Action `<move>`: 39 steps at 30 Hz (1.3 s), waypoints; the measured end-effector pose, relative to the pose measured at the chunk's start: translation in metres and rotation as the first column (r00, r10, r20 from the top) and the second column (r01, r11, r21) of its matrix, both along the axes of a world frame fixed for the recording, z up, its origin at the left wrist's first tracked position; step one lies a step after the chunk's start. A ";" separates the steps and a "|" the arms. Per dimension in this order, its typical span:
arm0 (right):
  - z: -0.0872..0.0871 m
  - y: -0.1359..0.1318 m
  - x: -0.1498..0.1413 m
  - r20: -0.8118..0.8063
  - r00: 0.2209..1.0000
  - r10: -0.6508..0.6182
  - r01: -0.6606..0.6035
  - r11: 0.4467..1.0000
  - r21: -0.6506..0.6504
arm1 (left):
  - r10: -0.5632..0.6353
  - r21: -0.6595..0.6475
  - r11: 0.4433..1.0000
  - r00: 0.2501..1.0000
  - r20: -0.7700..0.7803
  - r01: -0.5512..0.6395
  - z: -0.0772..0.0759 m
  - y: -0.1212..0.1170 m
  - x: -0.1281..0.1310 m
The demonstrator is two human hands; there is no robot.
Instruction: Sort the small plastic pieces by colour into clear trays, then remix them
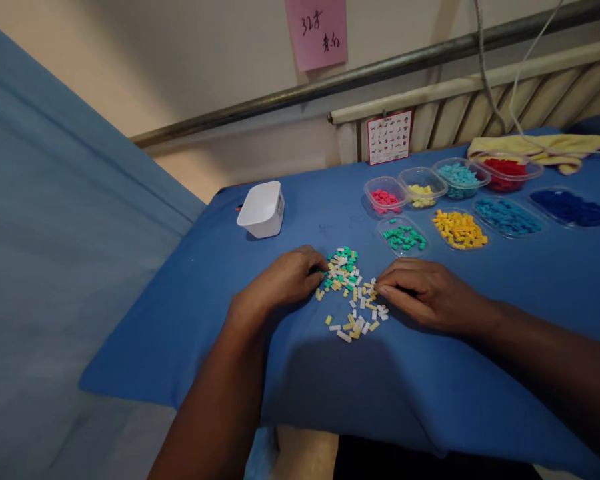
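A loose pile of small building bricks (363, 305) in white, pale yellow and green lies on the blue cloth between my hands. At its left edge is my left hand (293, 275), its fingers curled and thumb near the fingertips, touching the green and white bricks. My right hand (425, 292) rests at the right edge of the pile, thumb and fingertips pinched together by some white and yellow bricks. Whatever either set of fingertips holds is hidden or too small to name. Green bricks gather at the far end of the pile, white and pale yellow ones nearer me.
A white plastic tub (261, 208) stands at the back left. Clear containers hold green (404, 237), orange-yellow (460, 229), pink (385, 200) and other coloured bricks at the right. Behind them lie a yellow cloth (540, 147) and a picture card (390, 138). A blue curtain hangs left.
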State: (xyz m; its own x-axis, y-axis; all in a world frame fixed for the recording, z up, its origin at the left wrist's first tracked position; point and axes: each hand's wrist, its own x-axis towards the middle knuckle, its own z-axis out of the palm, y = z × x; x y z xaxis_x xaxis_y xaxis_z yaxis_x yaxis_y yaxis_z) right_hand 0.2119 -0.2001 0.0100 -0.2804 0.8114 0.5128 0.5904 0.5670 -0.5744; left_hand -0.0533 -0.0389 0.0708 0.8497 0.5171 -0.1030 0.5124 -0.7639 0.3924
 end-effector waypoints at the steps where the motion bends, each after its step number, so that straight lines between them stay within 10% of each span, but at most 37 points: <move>1: 0.000 0.000 0.000 0.000 1.000 -0.004 0.004 1.000 0.001 | -0.012 0.006 1.000 1.000 -0.005 0.012 0.000 0.000 -0.001; 13: -0.002 0.001 0.000 0.015 1.000 -0.010 0.010 1.000 -0.007 | 0.088 -0.018 0.996 0.994 -0.065 -0.090 0.005 -0.002 0.002; 17: -0.001 0.002 -0.002 -0.027 0.999 -0.032 0.032 0.999 0.015 | 0.172 -0.217 0.964 0.982 0.080 -0.151 0.005 -0.006 0.006; 22: 0.002 0.006 -0.011 -0.115 0.984 -0.139 0.140 0.990 0.000 | 0.351 -0.687 0.724 0.892 0.286 -0.065 -0.005 -0.027 0.031; 30: -0.001 0.019 -0.013 -0.221 0.952 -0.210 0.222 0.975 0.027 | 0.618 -0.878 0.479 0.716 0.326 -0.014 -0.022 -0.046 0.066; 35: -0.008 0.023 -0.011 -0.284 0.921 -0.268 0.263 0.963 -0.055 | 0.628 -0.849 0.526 0.691 0.358 -0.039 -0.029 -0.045 0.068; 39: -0.005 0.024 0.004 -0.251 0.921 -0.299 0.308 0.951 -0.003 | 0.535 -0.604 0.777 0.691 0.487 -0.176 -0.031 -0.037 0.058</move>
State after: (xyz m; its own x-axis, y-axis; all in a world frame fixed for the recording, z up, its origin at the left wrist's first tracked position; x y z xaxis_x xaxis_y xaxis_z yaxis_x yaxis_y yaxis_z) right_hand 0.2161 -0.1764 0.0049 0.1148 0.8177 0.5640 0.5801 0.4057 -0.7063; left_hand 0.0052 -0.0754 0.0394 0.5679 0.8223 0.0366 0.2133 -0.1900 0.9583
